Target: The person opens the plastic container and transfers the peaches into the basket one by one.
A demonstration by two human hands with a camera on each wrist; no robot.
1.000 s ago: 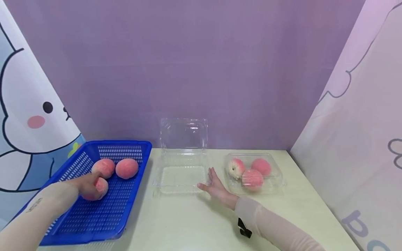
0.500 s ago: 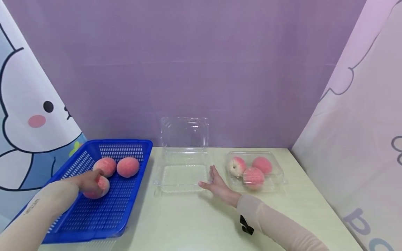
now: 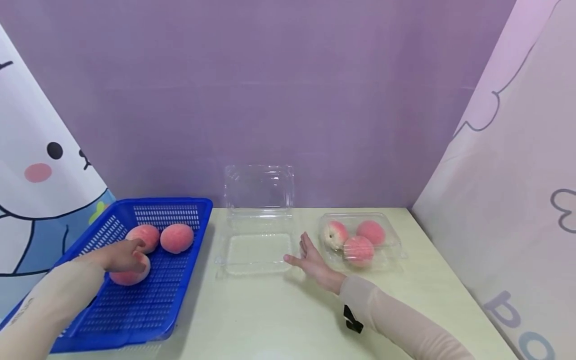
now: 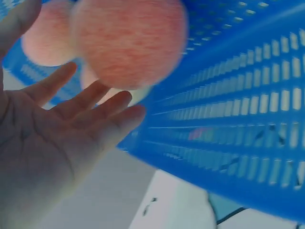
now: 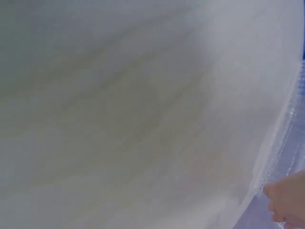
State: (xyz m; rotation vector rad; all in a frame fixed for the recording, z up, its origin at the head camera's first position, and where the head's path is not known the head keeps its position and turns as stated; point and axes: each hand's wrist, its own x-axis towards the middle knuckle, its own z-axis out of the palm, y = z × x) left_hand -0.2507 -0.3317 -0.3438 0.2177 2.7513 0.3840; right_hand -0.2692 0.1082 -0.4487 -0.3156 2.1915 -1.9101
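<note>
In the head view, my left hand reaches into the blue plastic basket over the nearest peach. Two more pink peaches lie behind it, one of them a peach by the right wall. From the left wrist, the palm and spread fingers show, with a large peach just beyond the fingertips. A clear clamshell box stands with its lid raised. My right hand is by its right side, fingers extended and thumb apart; contact with the box cannot be made out.
To the right, a second clear box with its lid down holds three peaches, one a peach at its front. All stand on a pale table. A purple backdrop rises behind, with printed sheets at both sides.
The head view has shifted slightly. My left hand has loosened around the near peach, its fingers straighter. The right hand stays beside the clamshell box.
</note>
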